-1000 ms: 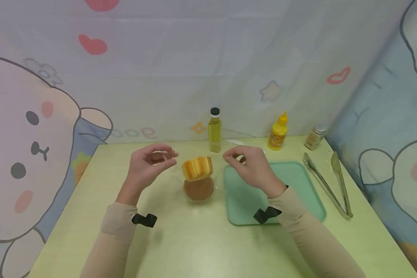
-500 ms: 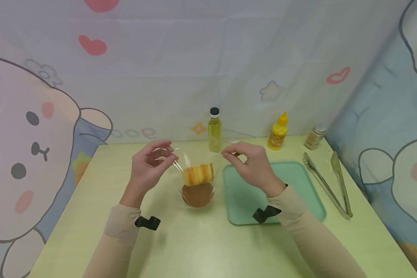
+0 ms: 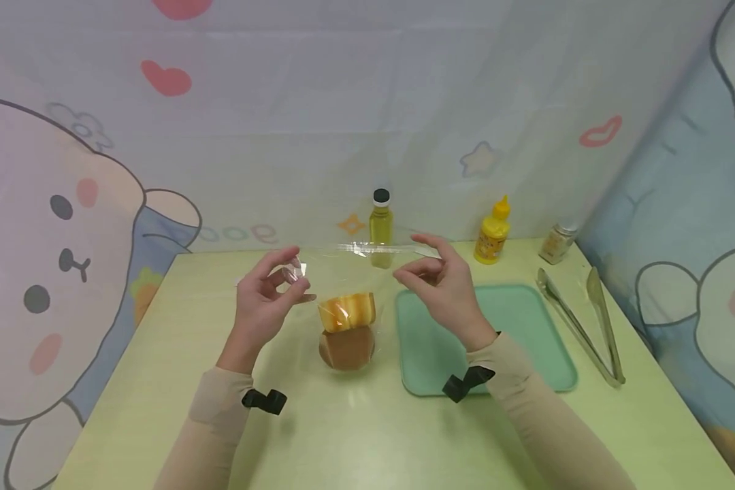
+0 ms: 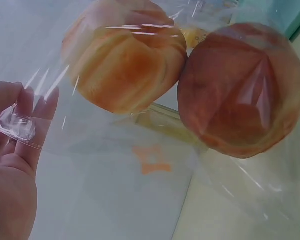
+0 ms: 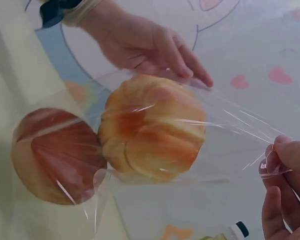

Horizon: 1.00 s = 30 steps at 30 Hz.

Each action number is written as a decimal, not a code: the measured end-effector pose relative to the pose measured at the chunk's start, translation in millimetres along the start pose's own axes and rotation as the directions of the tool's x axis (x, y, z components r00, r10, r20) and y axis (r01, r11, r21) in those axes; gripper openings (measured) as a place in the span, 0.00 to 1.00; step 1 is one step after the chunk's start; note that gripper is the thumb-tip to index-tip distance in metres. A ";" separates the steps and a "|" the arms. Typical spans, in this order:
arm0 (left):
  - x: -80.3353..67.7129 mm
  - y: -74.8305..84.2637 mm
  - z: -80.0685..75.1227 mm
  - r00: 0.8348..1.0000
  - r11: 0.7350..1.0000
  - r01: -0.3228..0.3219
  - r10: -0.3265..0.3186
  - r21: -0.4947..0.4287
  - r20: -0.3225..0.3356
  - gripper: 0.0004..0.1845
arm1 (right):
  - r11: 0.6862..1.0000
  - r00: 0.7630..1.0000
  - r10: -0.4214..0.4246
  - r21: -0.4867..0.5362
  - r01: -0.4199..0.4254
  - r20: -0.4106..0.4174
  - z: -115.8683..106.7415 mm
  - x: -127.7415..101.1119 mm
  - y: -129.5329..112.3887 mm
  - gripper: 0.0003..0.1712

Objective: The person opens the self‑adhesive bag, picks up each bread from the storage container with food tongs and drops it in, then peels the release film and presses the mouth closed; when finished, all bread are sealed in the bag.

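Observation:
A clear plastic bag (image 3: 356, 250) hangs between my hands, with two breads inside. The upper one is a golden ridged bread (image 3: 346, 312); below it and touching it is a round brown bun (image 3: 346, 348). My left hand (image 3: 263, 299) pinches the bag's left top edge between thumb and fingers, and crumpled film shows there in the left wrist view. My right hand (image 3: 437, 292) pinches the opposite top edge by thumb and fingertip, its index finger raised. Seen from the right wrist, the film (image 5: 230, 117) stretches from the ridged bread to those fingertips.
A green tray (image 3: 490, 381) lies under and beside my right forearm. Metal tongs (image 3: 578, 333) rest to its right. Along the back stand an oil bottle (image 3: 380, 228), a yellow squeeze bottle (image 3: 493, 231) and a small shaker jar (image 3: 558, 241) before the printed cloth.
The bag with its breads has shifted slightly toward me, and its film is more visibly spread. My left hand has moved a little right; my right index finger has lifted.

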<state>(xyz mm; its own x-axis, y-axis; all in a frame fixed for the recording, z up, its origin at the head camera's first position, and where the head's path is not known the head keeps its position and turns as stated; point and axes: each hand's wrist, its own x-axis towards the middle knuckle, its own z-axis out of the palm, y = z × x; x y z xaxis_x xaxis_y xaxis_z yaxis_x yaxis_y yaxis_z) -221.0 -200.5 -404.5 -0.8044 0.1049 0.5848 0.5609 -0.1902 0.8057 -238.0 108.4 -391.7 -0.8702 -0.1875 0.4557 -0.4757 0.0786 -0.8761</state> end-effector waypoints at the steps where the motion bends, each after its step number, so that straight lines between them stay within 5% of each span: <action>1: -0.8 -0.8 0.5 1.000 1.000 0.007 -0.007 0.001 -0.003 0.28 | 0.999 1.000 0.029 0.028 -0.029 -0.004 -0.2 -0.5 0.3 0.31; 8: -9.4 -8.0 1.6 0.997 0.998 0.064 -0.063 0.009 -0.049 0.30 | 0.986 0.990 0.141 0.091 -0.142 0.017 1.1 -1.8 3.5 0.12; 13: -14.6 -13.9 0.6 0.992 0.996 0.095 -0.095 -0.004 -0.087 0.33 | 0.983 0.987 0.157 0.086 -0.160 0.045 4.7 -2.8 6.4 0.10; 18: -14.1 -18.0 1.2 0.993 0.999 0.043 -0.040 0.028 -0.115 0.34 | 0.976 0.987 0.147 0.151 -0.156 0.064 8.4 -2.3 4.8 0.10; 23: -12.4 -19.5 3.7 0.993 0.986 0.016 0.004 0.164 -0.116 0.32 | 0.979 0.989 0.129 0.146 -0.139 0.078 10.0 -1.7 3.5 0.09; 27: -9.1 -17.8 7.6 0.991 0.920 -0.030 0.078 0.391 -0.109 0.30 | 0.985 0.991 0.095 0.132 -0.107 0.096 11.1 -1.5 3.8 0.09; 30: -2.8 -15.6 14.8 0.968 0.838 -0.140 0.229 0.527 -0.107 0.25 | 0.989 0.991 0.073 0.123 -0.086 0.110 12.0 -1.3 4.3 0.10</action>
<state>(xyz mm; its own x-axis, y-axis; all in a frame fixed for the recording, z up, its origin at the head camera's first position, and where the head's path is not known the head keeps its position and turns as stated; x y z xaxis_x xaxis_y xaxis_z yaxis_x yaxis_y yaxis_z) -224.7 -183.4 -417.3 -0.6710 -0.0464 0.7400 0.6858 0.3406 0.6432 -237.4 97.3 -398.0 -0.8832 -0.2875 0.3705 -0.3795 -0.0261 -0.9248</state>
